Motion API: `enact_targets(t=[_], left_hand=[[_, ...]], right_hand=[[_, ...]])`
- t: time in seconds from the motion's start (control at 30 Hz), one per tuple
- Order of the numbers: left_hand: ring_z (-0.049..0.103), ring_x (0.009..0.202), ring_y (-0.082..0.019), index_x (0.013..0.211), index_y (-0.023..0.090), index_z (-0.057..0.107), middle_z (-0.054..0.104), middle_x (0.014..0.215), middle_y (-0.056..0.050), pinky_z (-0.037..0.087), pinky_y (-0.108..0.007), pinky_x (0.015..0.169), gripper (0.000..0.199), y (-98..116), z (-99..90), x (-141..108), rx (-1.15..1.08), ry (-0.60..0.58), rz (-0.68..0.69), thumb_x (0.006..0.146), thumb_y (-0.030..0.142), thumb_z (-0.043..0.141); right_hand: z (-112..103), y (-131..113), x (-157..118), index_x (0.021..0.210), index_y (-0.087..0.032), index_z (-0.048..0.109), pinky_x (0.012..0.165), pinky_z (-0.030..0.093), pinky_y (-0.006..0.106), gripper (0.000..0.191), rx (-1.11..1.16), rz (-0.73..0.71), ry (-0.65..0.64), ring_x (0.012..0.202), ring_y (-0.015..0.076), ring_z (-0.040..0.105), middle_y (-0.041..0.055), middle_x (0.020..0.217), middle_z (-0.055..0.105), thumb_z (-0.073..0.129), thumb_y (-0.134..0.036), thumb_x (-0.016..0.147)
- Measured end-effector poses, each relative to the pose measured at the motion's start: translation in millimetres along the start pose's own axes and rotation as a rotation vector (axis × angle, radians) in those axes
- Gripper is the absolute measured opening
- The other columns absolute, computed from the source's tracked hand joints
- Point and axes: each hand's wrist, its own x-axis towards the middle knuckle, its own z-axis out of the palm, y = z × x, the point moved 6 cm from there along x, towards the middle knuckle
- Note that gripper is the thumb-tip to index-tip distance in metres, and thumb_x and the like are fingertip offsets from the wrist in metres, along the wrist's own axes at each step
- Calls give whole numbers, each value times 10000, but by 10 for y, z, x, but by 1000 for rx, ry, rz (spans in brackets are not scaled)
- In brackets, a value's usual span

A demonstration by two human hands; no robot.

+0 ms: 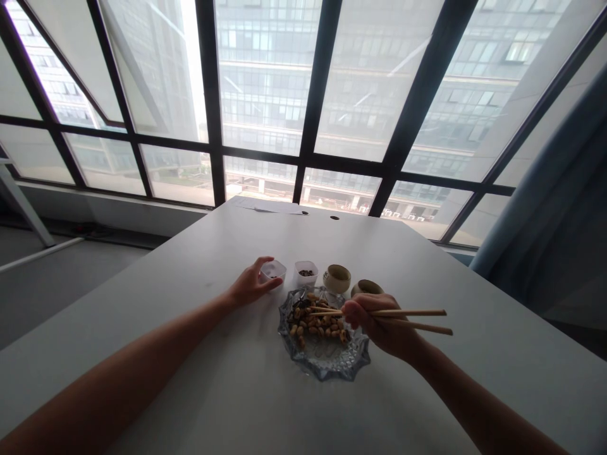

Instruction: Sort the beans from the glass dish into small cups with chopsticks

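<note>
My right hand [382,322] grips a pair of wooden chopsticks [412,313], their tips down among the brown nuts and darker bits [320,325] on a scalloped glass plate [327,366]. Whether the tips pinch anything is too small to tell. My left hand [253,282] is wrapped around the side of a small white plastic cup [274,270], thumb near and fingers behind; a few dark bits lie in it. To its right stands a second white cup [306,265] with dark pieces inside. Two beige ceramic cups [337,281] follow, the farther-right cup [367,287] partly behind my right hand.
Everything stands on a long white table [213,379]. White paper sheets [270,207] lie at its far end, near two dark round holes. Large windows with dark frames rise beyond it, and a blue curtain [535,215] hangs at the right.
</note>
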Motion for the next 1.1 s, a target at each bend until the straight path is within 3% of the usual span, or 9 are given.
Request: enact_targets(t=[0.07, 0.2, 0.33, 0.47, 0.63, 0.73, 0.83, 0.97, 1.1], left_hand=[[608, 727, -202, 1334, 155, 468, 667, 857, -53, 492, -332, 697, 751, -1, 1, -1, 1, 1, 2, 769, 626, 619], [634, 788, -213, 1323, 162, 477, 687, 967, -85, 512, -348, 742, 729, -21, 8, 3, 3, 11, 17, 766, 602, 639], [662, 853, -231, 1289, 190, 499, 684, 1096, -109, 534, -379, 792, 669, -23, 6, 5, 15, 49, 86, 756, 555, 673], [641, 1038, -278, 1289, 185, 481, 647, 1186, -136, 513, -430, 919, 632, 51, -22, -38, 76, 125, 225, 746, 421, 703], [597, 1147, -295, 1302, 199, 480, 612, 1236, -135, 488, -432, 994, 651, 176, -8, -108, 155, 152, 362, 702, 301, 712], [604, 1141, -293, 1298, 196, 481, 617, 1239, -139, 485, -436, 994, 636, 165, 4, -106, 150, 153, 343, 715, 312, 705], [658, 1037, -285, 1299, 187, 479, 661, 1178, -135, 521, -439, 921, 626, 38, -10, -51, 98, 98, 224, 751, 407, 686], [660, 1047, -309, 1324, 178, 478, 657, 1214, -157, 541, -451, 870, 764, -53, -104, 93, 73, -33, 95, 723, 601, 684], [589, 1159, -349, 1334, 164, 496, 578, 1331, -187, 479, -512, 962, 843, 359, -150, 325, 213, 5, 181, 704, 702, 650]], right_hand=[[-46, 171, 0, 656, -172, 671, 412, 461, 245, 458, 183, 183, 108, 427, 139, 579, 34, 514, 637, 545, -521, 925], [-206, 579, -77, 643, -151, 675, 343, 436, 229, 490, 530, 551, 510, 363, 136, 554, 37, 459, 626, 715, -631, 732], [-238, 777, -122, 592, -137, 656, 334, 439, 198, 481, 757, 714, 669, 374, 117, 548, 38, 448, 616, 804, -593, 638], [-258, 779, -120, 597, -138, 666, 330, 438, 199, 478, 741, 709, 653, 373, 118, 553, 42, 454, 624, 794, -594, 654], [-325, 566, -60, 611, -157, 688, 336, 446, 233, 517, 504, 540, 557, 341, 136, 558, 42, 452, 636, 742, -669, 669], [-327, 418, -32, 614, -172, 697, 348, 446, 234, 517, 395, 442, 482, 343, 138, 570, 38, 457, 638, 706, -680, 707], [-352, 356, -24, 620, -173, 704, 363, 454, 233, 514, 366, 394, 465, 356, 137, 580, 39, 465, 642, 698, -676, 720], [-515, 432, -12, 620, -156, 690, 339, 436, 238, 528, 433, 419, 557, 335, 142, 566, 48, 454, 638, 710, -676, 704], [-787, 607, -31, 609, -140, 676, 329, 425, 227, 502, 563, 480, 729, 332, 132, 554, 48, 444, 630, 759, -632, 663]])
